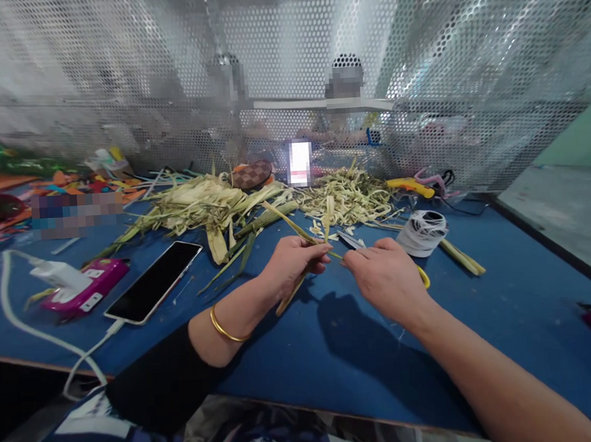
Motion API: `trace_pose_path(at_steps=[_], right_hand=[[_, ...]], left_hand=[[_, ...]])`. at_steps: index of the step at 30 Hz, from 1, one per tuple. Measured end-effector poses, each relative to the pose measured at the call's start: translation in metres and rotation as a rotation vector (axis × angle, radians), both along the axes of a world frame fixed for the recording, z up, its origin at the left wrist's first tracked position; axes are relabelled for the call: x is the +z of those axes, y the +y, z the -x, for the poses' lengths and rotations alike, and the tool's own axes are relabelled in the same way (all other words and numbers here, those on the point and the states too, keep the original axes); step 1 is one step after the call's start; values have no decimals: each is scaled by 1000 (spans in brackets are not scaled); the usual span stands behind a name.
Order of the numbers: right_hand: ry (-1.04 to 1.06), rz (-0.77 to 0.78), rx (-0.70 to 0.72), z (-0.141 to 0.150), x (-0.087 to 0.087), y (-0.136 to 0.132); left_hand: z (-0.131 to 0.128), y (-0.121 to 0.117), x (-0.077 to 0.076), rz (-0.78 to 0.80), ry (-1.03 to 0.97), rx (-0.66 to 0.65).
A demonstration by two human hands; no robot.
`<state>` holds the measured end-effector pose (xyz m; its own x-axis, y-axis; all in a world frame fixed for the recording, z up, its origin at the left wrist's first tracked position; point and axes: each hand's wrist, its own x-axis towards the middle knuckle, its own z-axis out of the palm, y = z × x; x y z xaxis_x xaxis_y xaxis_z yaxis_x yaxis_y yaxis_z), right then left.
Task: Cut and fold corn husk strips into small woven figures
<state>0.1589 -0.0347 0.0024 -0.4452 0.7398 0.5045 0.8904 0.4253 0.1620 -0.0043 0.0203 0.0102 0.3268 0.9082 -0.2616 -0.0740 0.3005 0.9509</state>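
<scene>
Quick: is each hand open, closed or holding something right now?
Left hand: closed, pinching a yellowish plant strip.
Right hand: closed at that strip's end; whether it holds the scissors cannot be told.

"What's in the left hand (298, 261)?"

"A dried leaf strip (290, 222), pinched by thumb and fingers, parts of it jutting above and below the grip."

"And the right hand (389, 278)?"

"Fingertips together on the strip, close to the left. Scissors (351, 239) show behind it, blades on one side, a yellow handle loop (424, 278) on the other."

"What lies about them?"

"Heaped dry leaves (199, 203) on the blue table (294, 361); a spool of white thread (423, 233) just beyond the right hand; leftward, a smartphone (154, 283) plugged into a white cable (116, 326), near a magenta power strip (106, 276)"
</scene>
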Motion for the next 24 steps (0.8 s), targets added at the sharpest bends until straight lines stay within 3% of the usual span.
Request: trace_pose_path(at_steps=[3,6,9,11,14,18,24], right_hand=[[290,231,-30,-8,-1,5],[824,516,-65,-16,0,10],[1297,763,-7,-15,-2,14],[1497,854,40,-9,-5,14],[1650,835,25,0,-10,14],[1680,746,12,4,-15,13],[1787,685,48,-5,-8,15]], left_hand=[[1,-2,-2,3,-27,-88],[-1,-7,-5,-45,-10,-176],[-3,-13,-7,-70,19,-240],[-5,-17,-9,-76,49,-259],[-7,-19,-9,-102,85,-272],[-7,-20,-7,-135,107,-265],[-7,-19,-7,-114,139,-249]])
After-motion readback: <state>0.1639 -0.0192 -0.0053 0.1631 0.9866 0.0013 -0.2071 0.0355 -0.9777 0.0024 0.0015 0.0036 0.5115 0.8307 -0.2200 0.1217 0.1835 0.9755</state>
